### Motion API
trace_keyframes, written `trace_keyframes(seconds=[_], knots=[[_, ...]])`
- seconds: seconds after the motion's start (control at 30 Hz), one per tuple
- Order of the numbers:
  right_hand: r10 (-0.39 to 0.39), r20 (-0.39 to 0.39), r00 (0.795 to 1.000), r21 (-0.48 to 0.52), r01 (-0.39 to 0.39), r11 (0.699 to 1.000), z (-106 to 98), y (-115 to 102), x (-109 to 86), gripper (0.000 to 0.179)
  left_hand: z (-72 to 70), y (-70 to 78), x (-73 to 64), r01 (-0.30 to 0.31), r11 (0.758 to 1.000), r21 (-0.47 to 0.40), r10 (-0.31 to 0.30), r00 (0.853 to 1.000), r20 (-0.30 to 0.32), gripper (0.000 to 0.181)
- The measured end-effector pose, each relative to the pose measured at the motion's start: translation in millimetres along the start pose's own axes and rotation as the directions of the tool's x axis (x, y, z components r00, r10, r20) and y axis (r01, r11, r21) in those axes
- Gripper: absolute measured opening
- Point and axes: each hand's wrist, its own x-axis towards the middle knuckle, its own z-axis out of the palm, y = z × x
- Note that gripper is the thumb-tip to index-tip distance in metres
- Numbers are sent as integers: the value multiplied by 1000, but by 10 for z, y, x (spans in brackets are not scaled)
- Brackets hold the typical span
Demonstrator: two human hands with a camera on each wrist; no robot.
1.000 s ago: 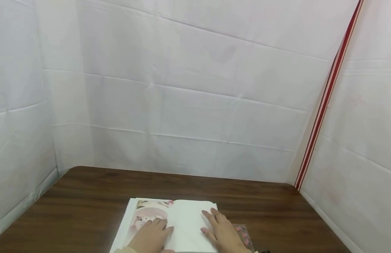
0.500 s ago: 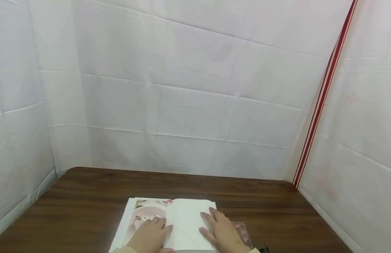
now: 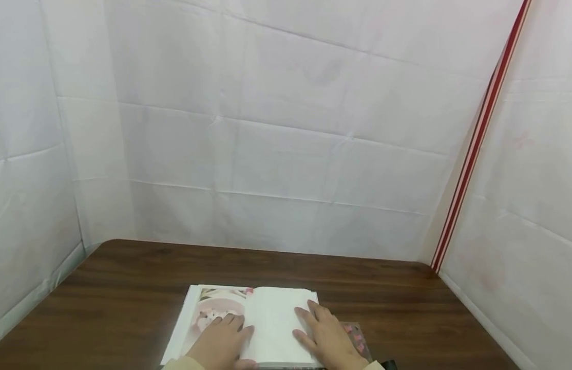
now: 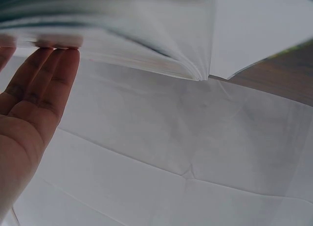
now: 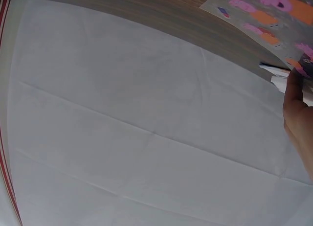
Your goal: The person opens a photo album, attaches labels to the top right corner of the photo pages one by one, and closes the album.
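Observation:
An open book (image 3: 278, 321) lies on the table near its front edge, with a pinkish picture on the left page and a blank white right page. My left hand (image 3: 221, 341) rests on the left page, fingers extended and thumb near the inner fold. On the outer part of the blank page lies my right hand (image 3: 331, 339), its fingers spread. The left wrist view shows the left fingers (image 4: 61, 74) flat against the pages. Beside the right hand is a clear sheet (image 3: 357, 336) with pink-and-orange cartoon figures, partly hidden; the right wrist view shows this sheet (image 5: 264, 15) closer.
The dark brown wooden table (image 3: 129, 288) extends to the back and both sides. White cloth sheeting (image 3: 267, 128) hangs behind and along the sides. A red-and-white striped band (image 3: 480, 136) runs down the back right corner to the table.
The head view has shifted slightly. Both hands stay in place on the open book, and the pages look the same.

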Motion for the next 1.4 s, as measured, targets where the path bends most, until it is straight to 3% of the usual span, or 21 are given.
trace_keyframes(seconds=[0.2,0.5,0.7,0.87,0.97,1.13,1.23,1.37,1.4], knots=[[-12,-22,1000,-38,12,999,-43,-14,-3,54,-46,27,-14,1,1000,-8,-1,1000,-12,68],[23,-72,997,-5,-24,1000,-77,34,-48,52,-44,86,38,-13,1000,-9,13,1000,-18,68],[-26,-52,998,1,26,1000,-31,63,-73,52,-18,58,103,-27,999,-23,27,1000,3,68],[-6,-6,1000,12,6,1000,40,25,-55,55,-10,-40,52,-33,998,-45,35,999,34,62],[5,0,1000,-2,-5,1000,86,-26,-28,56,-27,-118,-15,-5,993,-114,13,998,65,63],[0,10,1000,21,0,1000,169,-116,34,56,-82,-288,-184,132,967,-217,-101,984,149,91],[1,27,1000,45,-2,999,196,-158,84,57,-82,-423,-295,171,952,-253,-128,976,178,96],[12,41,999,30,-13,999,193,-173,121,57,-44,-570,-382,224,920,-320,-148,958,245,92],[13,47,999,42,-15,999,184,-175,120,57,-37,-591,-392,258,908,-330,-166,945,282,92]])
